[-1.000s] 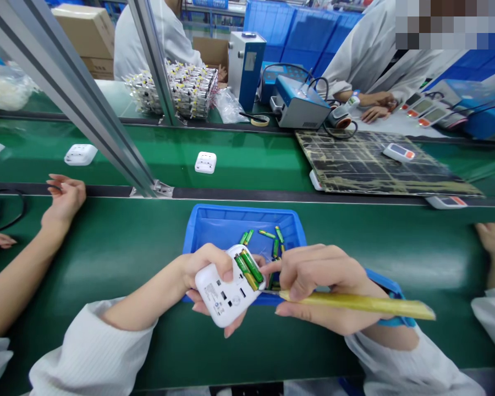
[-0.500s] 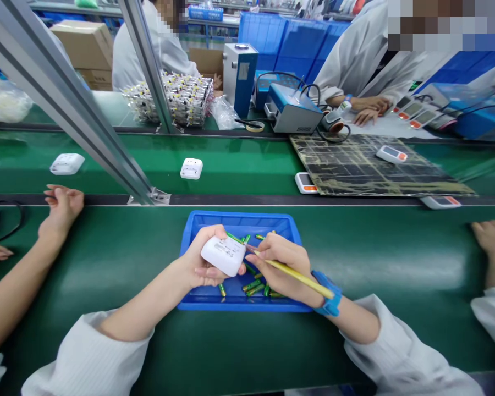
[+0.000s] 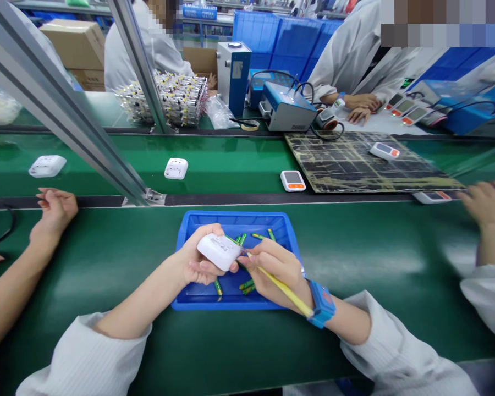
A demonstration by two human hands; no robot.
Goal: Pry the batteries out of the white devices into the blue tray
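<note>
My left hand [image 3: 198, 264] grips a white device [image 3: 218, 251], tipped face down over a blue tray [image 3: 231, 220]. Several green and yellow batteries [image 3: 247, 286] lie loose in the tray. My right hand [image 3: 274, 269] is closed round a long yellow stick [image 3: 286, 291], whose tip touches the device's underside. A blue wrist strap [image 3: 322, 303] circles my right wrist. Both hands hover over the tray's middle.
White devices [image 3: 175, 168] [image 3: 47, 165] [image 3: 292, 180] ride the far green belt. A slanted metal post [image 3: 66, 104] crosses the left. Other people's hands [image 3: 53, 212] [image 3: 489, 206] rest at both sides. A dark mat [image 3: 355, 162], blue machines [image 3: 286, 107] and seated workers are beyond.
The device went from battery bay up near me to turned over above the tray, and batteries now lie in the tray. The devices on the far belt have shifted left.
</note>
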